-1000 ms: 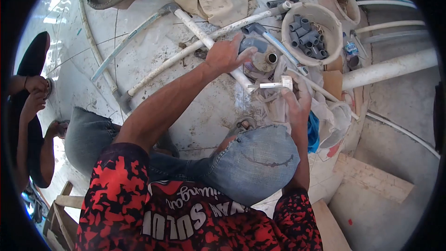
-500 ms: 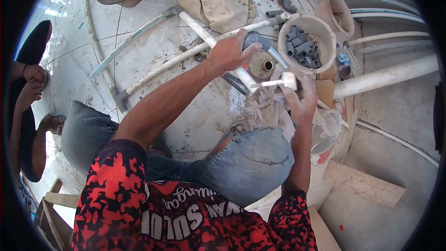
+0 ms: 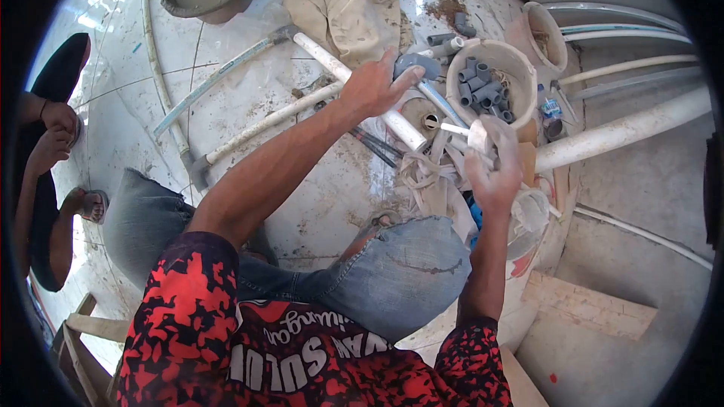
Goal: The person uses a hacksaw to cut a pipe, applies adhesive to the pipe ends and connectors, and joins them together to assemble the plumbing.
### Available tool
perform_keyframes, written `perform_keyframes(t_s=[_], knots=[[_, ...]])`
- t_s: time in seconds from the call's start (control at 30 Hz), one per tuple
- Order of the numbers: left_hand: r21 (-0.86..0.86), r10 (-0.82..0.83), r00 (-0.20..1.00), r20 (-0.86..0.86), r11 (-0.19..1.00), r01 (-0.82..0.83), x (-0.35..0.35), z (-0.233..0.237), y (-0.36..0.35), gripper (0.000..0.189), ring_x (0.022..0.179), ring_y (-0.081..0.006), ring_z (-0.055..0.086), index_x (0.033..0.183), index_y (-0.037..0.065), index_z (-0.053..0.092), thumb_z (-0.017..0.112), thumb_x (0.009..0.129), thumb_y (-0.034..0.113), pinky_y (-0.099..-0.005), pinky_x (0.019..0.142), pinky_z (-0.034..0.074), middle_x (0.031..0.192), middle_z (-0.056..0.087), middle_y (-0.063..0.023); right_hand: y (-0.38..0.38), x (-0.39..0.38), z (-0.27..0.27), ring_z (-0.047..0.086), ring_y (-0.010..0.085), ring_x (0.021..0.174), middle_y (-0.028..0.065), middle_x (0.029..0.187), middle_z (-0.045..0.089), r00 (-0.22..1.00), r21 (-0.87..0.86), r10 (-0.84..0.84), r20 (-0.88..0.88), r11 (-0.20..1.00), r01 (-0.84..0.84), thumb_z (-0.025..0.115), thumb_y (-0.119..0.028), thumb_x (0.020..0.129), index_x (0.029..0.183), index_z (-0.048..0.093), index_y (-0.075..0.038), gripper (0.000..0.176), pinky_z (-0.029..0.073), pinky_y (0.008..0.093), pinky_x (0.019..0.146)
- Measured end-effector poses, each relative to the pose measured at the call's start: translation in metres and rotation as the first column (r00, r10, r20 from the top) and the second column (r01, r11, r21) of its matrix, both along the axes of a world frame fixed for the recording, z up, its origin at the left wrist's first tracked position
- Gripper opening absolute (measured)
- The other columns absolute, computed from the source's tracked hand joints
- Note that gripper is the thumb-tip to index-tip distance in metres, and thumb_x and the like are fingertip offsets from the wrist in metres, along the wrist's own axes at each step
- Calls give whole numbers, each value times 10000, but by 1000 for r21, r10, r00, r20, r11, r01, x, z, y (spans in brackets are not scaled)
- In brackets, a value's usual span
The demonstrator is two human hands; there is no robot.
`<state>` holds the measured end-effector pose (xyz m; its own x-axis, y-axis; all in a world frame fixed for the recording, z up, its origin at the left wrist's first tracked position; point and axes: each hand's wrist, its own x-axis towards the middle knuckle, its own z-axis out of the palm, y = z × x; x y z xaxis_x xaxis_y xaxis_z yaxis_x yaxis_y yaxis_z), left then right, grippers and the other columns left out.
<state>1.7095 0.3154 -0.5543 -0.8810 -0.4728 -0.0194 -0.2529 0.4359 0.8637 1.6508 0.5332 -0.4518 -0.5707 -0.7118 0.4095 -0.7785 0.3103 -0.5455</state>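
Observation:
My left hand (image 3: 373,87) grips a grey pipe fitting (image 3: 419,67) between thumb and fingers; a thin pipe with a blue stripe (image 3: 442,102) runs down from it. Under that hand lies a thick white pipe (image 3: 400,130). In my right hand (image 3: 494,166) is a white cap with a brush stem (image 3: 469,134), its tip over the open mouth of a round can (image 3: 430,121). The can stands between my hands, partly behind the striped pipe. Pale rags (image 3: 431,175) lie just below it.
A bucket (image 3: 529,114) of grey fittings stands beyond my right hand. Grey mortar fills a basin (image 3: 220,15) at the upper left; a beige cloth (image 3: 343,11) lies near it. Long pipes (image 3: 626,130) stretch right. Another person's hands (image 3: 56,132) show at the left edge.
The brush tip has moved from beside the can to its mouth, and my right hand has shifted slightly right and down. My left hand still holds the fitting. The view has shifted a little.

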Motion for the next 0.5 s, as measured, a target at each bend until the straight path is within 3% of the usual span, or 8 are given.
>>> perform_keyframes(t_s=[0.07,0.13,0.27,0.37,0.43,0.47,0.5], knots=[[-19,51,998,-47,998,-52,-6,-8,0,754,727,-431,611,1083,-95,455,421,844,620,-477,686,472,729,599,-288,-15,19,23,572,292,892,149,1001,588,996,2,72,-51,997,-72,651,-49,639,1022,609,-25,386,453,381,805],[-1,57,996,-72,998,-57,-10,-2,-3,749,741,-430,611,1082,-95,458,423,846,615,-477,695,468,737,600,-291,-23,29,31,570,273,865,130,983,580,910,110,336,-245,942,-318,663,-17,645,968,620,-40,326,465,376,757],[74,96,994,-53,993,-92,-14,20,-14,739,772,-431,609,1084,-94,461,425,849,606,-477,713,456,751,602,-296,-18,38,28,571,263,862,110,991,575,876,276,432,-213,887,-371,675,-3,646,921,622,-48,284,475,364,714],[89,175,971,-160,983,-163,-19,23,-24,717,765,-429,608,1085,-91,462,438,853,587,-476,706,455,747,602,-293,-1,24,19,576,263,856,107,978,580,899,257,387,-208,908,-331,692,-20,635,908,624,-43,282,481,357,696],[125,170,968,-182,981,-149,-18,28,-26,699,760,-429,608,1078,-87,465,444,856,575,-475,704,453,748,602,-293,10,13,8,582,309,873,140,1006,575,985,163,160,-58,975,-149,683,-23,644,1033,617,-44,395,479,362,746],[157,169,964,-205,978,-138,-18,31,-27,681,755,-429,607,1071,-83,468,450,859,564,-475,702,451,748,602,-292,10,7,-5,582,309,873,140,1006,575,986,160,155,-62,977,-144,683,-23,644,1033,617,-44,395,479,362,746],[153,161,964,-210,980,-130,-17,30,-27,681,755,-429,607,1071,-83,468,450,859,564,-475,702,451,748,602,-292,9,-1,-24,579,307,859,147,975,577,990,49,-63,122,997,58,688,-27,647,1010,606,-27,373,477,369,740]])
